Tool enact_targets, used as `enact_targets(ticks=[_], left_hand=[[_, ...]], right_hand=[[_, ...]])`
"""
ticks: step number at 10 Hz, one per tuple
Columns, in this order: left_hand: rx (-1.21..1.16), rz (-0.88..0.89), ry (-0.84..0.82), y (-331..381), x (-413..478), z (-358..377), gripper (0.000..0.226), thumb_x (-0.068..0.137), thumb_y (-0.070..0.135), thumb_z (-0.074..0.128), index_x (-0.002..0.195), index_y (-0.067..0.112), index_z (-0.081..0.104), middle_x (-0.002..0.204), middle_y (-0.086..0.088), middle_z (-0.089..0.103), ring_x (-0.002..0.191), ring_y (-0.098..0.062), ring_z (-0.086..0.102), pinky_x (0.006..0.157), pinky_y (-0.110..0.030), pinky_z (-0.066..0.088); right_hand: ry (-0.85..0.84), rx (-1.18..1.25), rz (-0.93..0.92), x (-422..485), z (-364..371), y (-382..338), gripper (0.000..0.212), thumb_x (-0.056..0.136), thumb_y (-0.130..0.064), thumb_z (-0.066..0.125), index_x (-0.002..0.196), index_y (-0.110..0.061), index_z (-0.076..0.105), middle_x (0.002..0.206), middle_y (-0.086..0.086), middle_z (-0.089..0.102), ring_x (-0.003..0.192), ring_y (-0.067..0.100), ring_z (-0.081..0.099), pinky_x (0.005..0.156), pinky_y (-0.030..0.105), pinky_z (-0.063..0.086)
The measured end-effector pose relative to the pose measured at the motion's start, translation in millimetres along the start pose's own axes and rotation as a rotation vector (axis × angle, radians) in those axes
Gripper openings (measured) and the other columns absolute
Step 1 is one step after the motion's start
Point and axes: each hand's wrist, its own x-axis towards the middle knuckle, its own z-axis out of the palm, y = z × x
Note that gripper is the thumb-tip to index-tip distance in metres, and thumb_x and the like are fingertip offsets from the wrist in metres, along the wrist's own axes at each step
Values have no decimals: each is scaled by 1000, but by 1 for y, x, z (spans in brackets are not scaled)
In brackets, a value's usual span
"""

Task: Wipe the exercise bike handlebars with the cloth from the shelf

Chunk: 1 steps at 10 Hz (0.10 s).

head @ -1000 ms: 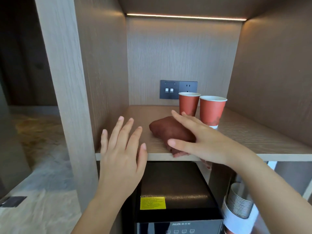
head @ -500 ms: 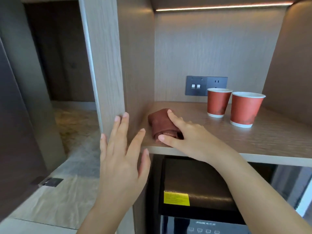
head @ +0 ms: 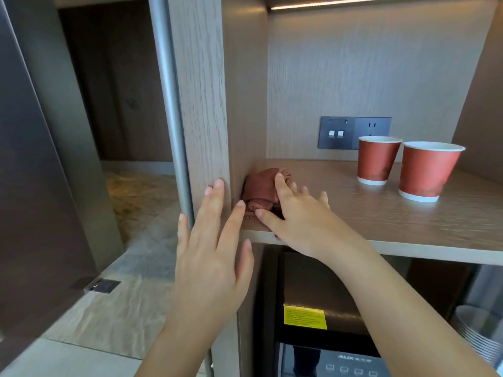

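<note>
A folded reddish-brown cloth (head: 260,186) lies on the wooden shelf (head: 381,221), pushed against the shelf's left side wall near the front edge. My right hand (head: 299,219) is on it, index finger over the top and thumb at its front edge, gripping it. My left hand (head: 212,257) hovers open with fingers spread, in front of the cabinet's upright side panel (head: 201,104), fingertips close to the wood. The exercise bike is not in view.
Two red paper cups (head: 377,160) (head: 428,172) stand at the right of the shelf, before a grey switch-and-socket plate (head: 353,131). A black appliance (head: 321,292) sits under the shelf. A grey door (head: 35,159) stands at left, with stone floor beyond.
The cloth has slid left along the shelf under my right hand, from beside the cups to the left wall. My view has shifted left. My left hand rose slightly.
</note>
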Motion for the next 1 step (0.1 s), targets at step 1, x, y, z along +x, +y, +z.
enact_targets(ticks=[1], left_hand=[[-30,13,25,6,-1,2,45,85,23,39,127,10,51,148,-16,28,139,-26,16,104,-52,7]], right_hand=[[55,57,-3,-7,-2,7,74,89,-61,28,147,-26,0,157,7,11,143,32,12,113,53,3]])
